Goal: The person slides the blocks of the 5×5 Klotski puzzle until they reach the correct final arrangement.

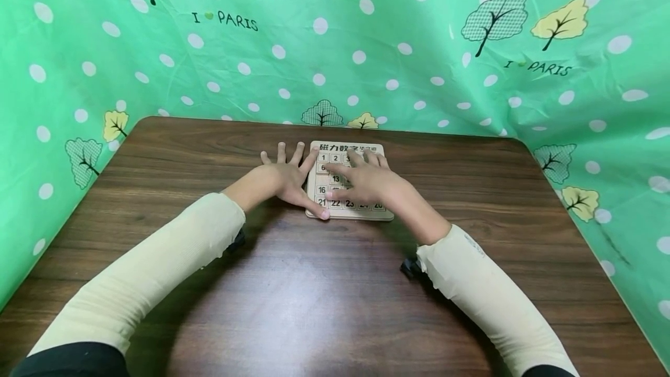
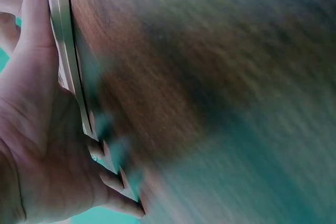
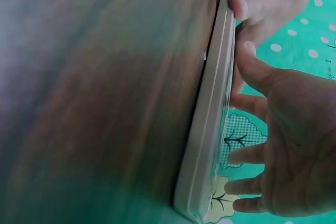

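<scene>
Rectangular pale-wood number board (image 1: pixel 323 180) lies at frame centre on the dark-brown wood-grain worktop (image 1: pixel 314 295). Left hand (image 1: pixel 289 182): fingers straight, widely spread, gripping nothing; thumb at the board's lower-left edge. Right hand (image 1: pixel 366 184): fingers extended, spread over pale square numbered tiles (image 1: pixel 336 203), gripping nothing; contact indeterminable.

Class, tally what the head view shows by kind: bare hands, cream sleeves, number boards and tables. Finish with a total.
Bare hands, left hand and right hand: 2
Cream sleeves, left sleeve and right sleeve: 2
Number board: 1
Table: 1
Total: 6
</scene>
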Motion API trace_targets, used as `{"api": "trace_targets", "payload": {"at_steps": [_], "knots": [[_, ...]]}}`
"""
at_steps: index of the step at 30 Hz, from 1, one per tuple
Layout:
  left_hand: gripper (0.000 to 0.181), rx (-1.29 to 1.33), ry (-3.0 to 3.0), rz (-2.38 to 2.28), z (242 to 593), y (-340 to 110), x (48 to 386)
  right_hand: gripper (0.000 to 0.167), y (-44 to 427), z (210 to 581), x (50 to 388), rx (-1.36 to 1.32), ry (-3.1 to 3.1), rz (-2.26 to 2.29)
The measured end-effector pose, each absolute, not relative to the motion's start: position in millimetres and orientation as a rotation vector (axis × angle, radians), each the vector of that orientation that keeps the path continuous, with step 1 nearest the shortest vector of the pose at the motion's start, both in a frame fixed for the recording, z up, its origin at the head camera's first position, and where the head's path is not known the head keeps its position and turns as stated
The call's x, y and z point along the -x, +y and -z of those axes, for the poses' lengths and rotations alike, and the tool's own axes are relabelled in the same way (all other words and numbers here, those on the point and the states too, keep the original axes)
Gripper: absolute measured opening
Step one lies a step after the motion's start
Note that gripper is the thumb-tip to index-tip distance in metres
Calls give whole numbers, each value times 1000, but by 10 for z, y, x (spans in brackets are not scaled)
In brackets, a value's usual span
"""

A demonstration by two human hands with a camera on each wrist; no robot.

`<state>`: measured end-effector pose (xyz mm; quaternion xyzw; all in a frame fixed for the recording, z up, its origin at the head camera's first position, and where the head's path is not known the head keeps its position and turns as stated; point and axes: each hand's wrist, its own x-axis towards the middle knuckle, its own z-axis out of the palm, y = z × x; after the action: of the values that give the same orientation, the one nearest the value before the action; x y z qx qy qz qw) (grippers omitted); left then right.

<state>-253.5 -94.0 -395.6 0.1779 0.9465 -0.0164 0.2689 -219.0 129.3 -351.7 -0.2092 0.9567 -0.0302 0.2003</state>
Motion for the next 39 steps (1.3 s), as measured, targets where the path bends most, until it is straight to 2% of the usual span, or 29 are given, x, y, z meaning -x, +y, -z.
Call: {"api": "trace_targets", "payload": {"at_steps": [10, 16, 26, 39], "knots": [[178, -484, 2535, 43, 3866, -926, 2489, 77, 1689, 3530, 1938, 674, 2704, 158], [169, -505, 2530, 18, 3777, -936, 2434, 75, 1645, 3545, 1907, 699, 2689, 161], [173, -490, 2518, 28, 3777, -917, 2441, 77, 1429, 3563, 1934, 708, 2656, 154], [170, -484, 2520, 17, 3772, -902, 2422, 77, 1802, 3556, 1801, 645, 2737, 207]]}}
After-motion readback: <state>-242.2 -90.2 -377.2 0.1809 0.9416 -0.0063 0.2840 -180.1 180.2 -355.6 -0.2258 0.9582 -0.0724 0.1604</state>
